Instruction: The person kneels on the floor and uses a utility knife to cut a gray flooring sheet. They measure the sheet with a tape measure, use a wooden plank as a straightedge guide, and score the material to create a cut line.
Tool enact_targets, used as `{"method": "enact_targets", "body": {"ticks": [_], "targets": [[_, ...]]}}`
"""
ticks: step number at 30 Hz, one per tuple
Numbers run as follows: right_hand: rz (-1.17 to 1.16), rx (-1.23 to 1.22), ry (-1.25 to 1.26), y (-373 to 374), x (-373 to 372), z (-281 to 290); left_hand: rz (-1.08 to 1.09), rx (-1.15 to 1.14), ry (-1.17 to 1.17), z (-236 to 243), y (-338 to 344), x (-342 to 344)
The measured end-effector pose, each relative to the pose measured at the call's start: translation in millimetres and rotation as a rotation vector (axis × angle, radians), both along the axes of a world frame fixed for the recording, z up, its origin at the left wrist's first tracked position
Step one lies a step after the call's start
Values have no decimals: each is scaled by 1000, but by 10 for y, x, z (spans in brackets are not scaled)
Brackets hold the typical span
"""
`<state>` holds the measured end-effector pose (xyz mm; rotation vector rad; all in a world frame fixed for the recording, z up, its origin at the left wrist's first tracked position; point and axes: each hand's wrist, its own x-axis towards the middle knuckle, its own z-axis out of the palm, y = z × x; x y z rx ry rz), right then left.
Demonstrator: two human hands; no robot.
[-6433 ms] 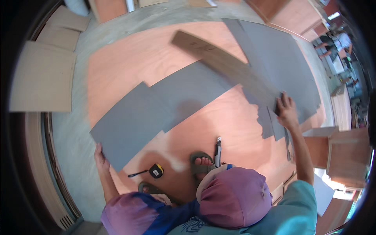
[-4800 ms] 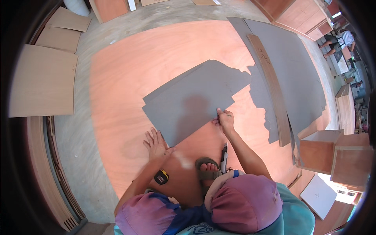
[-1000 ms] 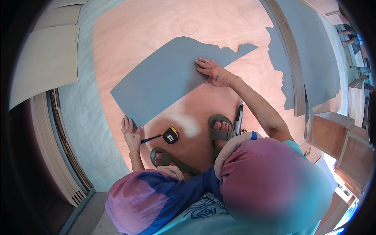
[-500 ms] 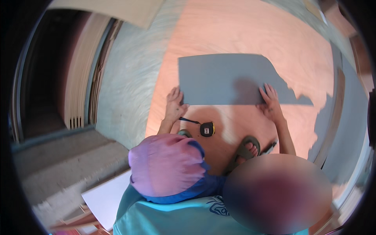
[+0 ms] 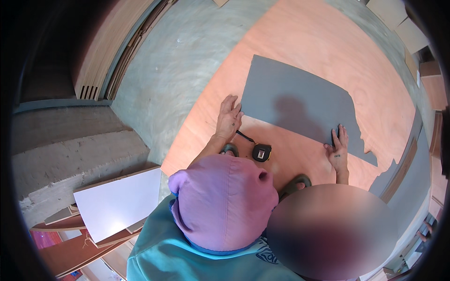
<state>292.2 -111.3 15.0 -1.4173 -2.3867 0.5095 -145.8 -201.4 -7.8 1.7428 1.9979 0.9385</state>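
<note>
A grey flat sheet with a ragged right end lies on a large pinkish wooden board. My left hand is at the sheet's near-left corner, fingers loosely bent and apart, the fingertips along its left edge. On the near edge, toward the ragged end, my right hand rests with its fingers stretched onto the sheet. Neither hand is wrapped round anything. Between the hands, a black and yellow tape measure with a dark strap sits on the board.
A pink cloth cap and teal shirt cover the lower middle. Dark sandals stand on the board. Concrete steps, stacked panels and a white panel are at left. Grey sheeting and a wooden strip lie right.
The view has turned, so the sheet and board now appear slanted down to the right. Both hands remain beside the sheet's edges. The dark pen-like tool near the right sandal is no longer visible.
</note>
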Motion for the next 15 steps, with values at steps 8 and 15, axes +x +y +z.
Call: {"method": "enact_targets", "body": {"ticks": [8, 15], "targets": [[9, 26, 43, 17, -27, -40, 0, 53, -16, -40, 8, -71], [40, 83, 50, 31, 15, -86, -2, 92, -48, -142, -24, -106]]}}
